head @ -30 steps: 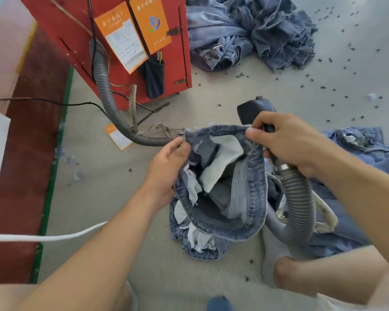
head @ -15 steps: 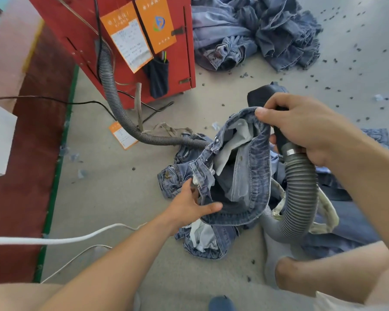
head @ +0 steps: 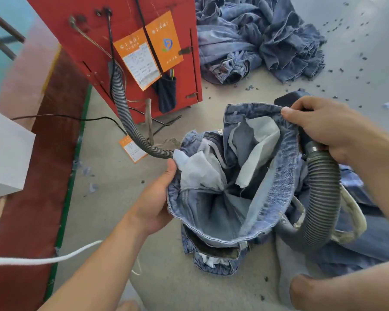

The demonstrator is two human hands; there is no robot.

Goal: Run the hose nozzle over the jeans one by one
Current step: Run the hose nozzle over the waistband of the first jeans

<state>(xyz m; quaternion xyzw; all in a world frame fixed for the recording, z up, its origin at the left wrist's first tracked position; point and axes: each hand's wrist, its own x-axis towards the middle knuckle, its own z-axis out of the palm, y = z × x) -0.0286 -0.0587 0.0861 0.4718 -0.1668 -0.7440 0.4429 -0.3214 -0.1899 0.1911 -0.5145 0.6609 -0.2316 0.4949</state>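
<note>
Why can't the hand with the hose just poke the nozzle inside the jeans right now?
It probably can. The left hand and right hand hold the jeans open at the waistband, and the nozzle sits just behind that rim. The right hand pinches denim too, so it may need to let go.

orange tags (head: 148, 52) on red cabinet (head: 126, 14), print illegible

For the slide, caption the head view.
Both hands spread inside-out blue denim jeans; the right hand also grips the black hose nozzle.
</note>
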